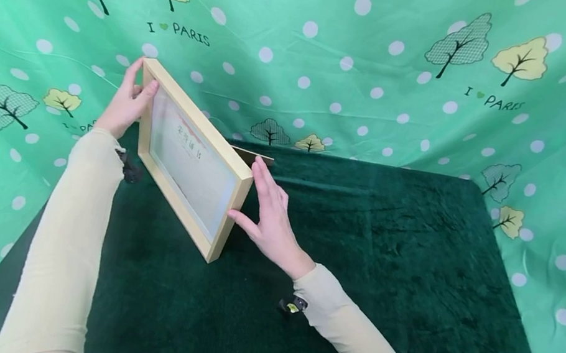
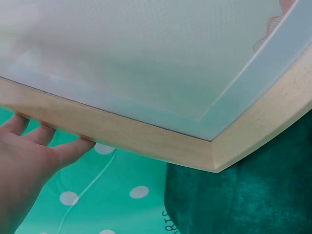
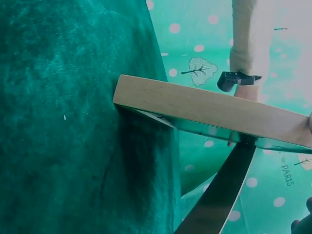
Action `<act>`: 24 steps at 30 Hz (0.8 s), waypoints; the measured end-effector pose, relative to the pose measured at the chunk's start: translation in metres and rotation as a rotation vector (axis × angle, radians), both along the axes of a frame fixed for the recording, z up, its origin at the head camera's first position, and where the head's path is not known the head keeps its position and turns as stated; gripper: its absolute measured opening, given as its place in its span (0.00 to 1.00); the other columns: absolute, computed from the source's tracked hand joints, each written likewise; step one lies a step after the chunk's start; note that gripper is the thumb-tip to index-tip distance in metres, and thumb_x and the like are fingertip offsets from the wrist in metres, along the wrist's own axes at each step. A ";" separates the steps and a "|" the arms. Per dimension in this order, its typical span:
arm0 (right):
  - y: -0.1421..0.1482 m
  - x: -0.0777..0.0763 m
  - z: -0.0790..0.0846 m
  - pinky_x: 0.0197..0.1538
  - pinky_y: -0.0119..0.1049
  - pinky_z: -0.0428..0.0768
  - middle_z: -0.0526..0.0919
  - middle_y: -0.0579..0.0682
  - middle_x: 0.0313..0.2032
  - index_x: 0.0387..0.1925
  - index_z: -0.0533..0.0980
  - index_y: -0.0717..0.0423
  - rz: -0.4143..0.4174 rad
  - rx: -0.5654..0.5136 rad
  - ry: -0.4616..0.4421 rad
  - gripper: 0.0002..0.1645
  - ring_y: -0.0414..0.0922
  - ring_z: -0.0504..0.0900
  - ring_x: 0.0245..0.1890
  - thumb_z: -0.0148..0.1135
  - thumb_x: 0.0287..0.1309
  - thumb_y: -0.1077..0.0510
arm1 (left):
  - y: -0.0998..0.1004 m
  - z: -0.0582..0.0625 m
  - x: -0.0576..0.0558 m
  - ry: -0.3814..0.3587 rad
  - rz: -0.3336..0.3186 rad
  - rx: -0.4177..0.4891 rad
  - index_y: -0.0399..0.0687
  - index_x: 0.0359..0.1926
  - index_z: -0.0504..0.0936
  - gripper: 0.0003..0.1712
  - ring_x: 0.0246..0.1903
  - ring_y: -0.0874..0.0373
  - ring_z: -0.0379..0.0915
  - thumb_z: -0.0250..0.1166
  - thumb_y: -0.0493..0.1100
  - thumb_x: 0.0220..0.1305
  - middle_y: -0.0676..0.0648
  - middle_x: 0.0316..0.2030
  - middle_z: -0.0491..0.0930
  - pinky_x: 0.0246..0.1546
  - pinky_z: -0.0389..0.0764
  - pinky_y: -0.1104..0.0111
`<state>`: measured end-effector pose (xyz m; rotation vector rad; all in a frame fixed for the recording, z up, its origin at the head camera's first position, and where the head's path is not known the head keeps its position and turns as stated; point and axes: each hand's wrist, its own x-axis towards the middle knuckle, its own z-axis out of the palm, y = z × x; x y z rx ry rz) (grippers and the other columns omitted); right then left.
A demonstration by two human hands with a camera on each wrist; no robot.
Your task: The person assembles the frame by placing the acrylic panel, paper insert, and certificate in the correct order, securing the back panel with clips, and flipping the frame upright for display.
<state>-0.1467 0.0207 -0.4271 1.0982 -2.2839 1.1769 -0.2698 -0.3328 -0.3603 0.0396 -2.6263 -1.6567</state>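
A pale wooden picture frame (image 1: 202, 118) stands tilted on the dark green cloth, its long side slanting across the head view. Behind its glazed front lies a certificate (image 1: 187, 156) with a red border and dark characters. My left hand (image 1: 127, 105) grips the upper left end, thumb towards the front, other fingers at the side and partly hidden. At the right end, my right hand (image 1: 272, 219) touches the frame with its thumb, its fingers held fairly straight near the top corner. A support leg (image 3: 219, 195) juts from the back.
A dark green velvety cloth (image 1: 383, 282) covers the table. Green fabric (image 1: 333, 53) with white dots and printed trees hangs behind and at both sides. A small black device (image 1: 294, 305) is on the right wrist and another (image 1: 131, 168) on the left.
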 end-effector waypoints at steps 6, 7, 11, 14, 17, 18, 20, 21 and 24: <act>0.001 -0.006 0.001 0.66 0.55 0.50 0.39 0.54 0.75 0.76 0.31 0.36 0.026 0.023 -0.016 0.67 0.48 0.45 0.73 0.71 0.54 0.53 | -0.005 -0.004 -0.003 0.000 0.003 0.020 0.79 0.74 0.35 0.41 0.66 0.34 0.50 0.50 0.63 0.69 0.27 0.69 0.49 0.62 0.51 0.38; 0.002 -0.007 0.002 0.65 0.55 0.50 0.39 0.53 0.75 0.75 0.30 0.35 0.027 0.028 -0.017 0.67 0.48 0.44 0.73 0.71 0.54 0.52 | -0.006 -0.003 -0.002 -0.005 0.002 0.023 0.79 0.74 0.35 0.42 0.66 0.33 0.50 0.50 0.62 0.69 0.27 0.69 0.49 0.61 0.51 0.37; 0.008 -0.011 0.006 0.65 0.57 0.50 0.38 0.52 0.76 0.75 0.30 0.32 0.018 0.049 -0.035 0.68 0.46 0.44 0.73 0.72 0.53 0.51 | -0.004 0.000 0.001 -0.030 -0.001 0.020 0.78 0.74 0.33 0.43 0.67 0.32 0.47 0.50 0.62 0.69 0.27 0.70 0.45 0.60 0.51 0.35; 0.014 -0.014 0.010 0.64 0.59 0.51 0.40 0.51 0.76 0.76 0.32 0.34 0.015 0.048 -0.053 0.66 0.45 0.45 0.73 0.72 0.53 0.51 | -0.001 0.004 0.003 -0.060 -0.009 0.008 0.77 0.74 0.32 0.44 0.67 0.31 0.46 0.49 0.64 0.68 0.26 0.71 0.42 0.59 0.51 0.33; 0.022 -0.018 0.015 0.63 0.61 0.50 0.45 0.52 0.75 0.76 0.34 0.34 0.014 0.042 -0.076 0.66 0.44 0.46 0.73 0.72 0.53 0.52 | 0.003 0.009 0.005 -0.082 -0.027 0.001 0.76 0.73 0.30 0.45 0.67 0.30 0.45 0.49 0.65 0.68 0.26 0.71 0.39 0.57 0.53 0.32; 0.025 -0.019 0.017 0.63 0.61 0.50 0.46 0.52 0.75 0.76 0.34 0.34 0.015 0.042 -0.086 0.66 0.44 0.46 0.73 0.72 0.53 0.52 | 0.005 0.010 0.006 -0.085 -0.031 0.001 0.75 0.73 0.29 0.45 0.66 0.30 0.45 0.48 0.65 0.68 0.25 0.70 0.39 0.56 0.54 0.32; 0.031 -0.021 0.021 0.64 0.60 0.49 0.46 0.53 0.75 0.76 0.35 0.36 0.021 0.048 -0.107 0.65 0.43 0.46 0.73 0.71 0.54 0.52 | 0.008 0.012 0.008 -0.088 -0.037 -0.002 0.74 0.73 0.29 0.45 0.66 0.29 0.45 0.48 0.65 0.67 0.25 0.71 0.38 0.55 0.54 0.31; 0.035 -0.022 0.022 0.64 0.59 0.48 0.45 0.53 0.75 0.76 0.34 0.37 0.027 0.054 -0.120 0.64 0.44 0.45 0.73 0.70 0.55 0.51 | 0.010 0.013 0.010 -0.091 -0.037 -0.003 0.74 0.73 0.29 0.45 0.66 0.29 0.45 0.48 0.66 0.67 0.26 0.71 0.38 0.55 0.54 0.30; 0.046 -0.027 0.026 0.65 0.59 0.46 0.43 0.52 0.75 0.77 0.36 0.43 0.046 0.070 -0.150 0.58 0.45 0.43 0.73 0.64 0.60 0.43 | 0.017 0.015 0.015 -0.105 -0.034 -0.010 0.73 0.73 0.30 0.45 0.66 0.30 0.45 0.48 0.67 0.66 0.28 0.71 0.37 0.53 0.54 0.29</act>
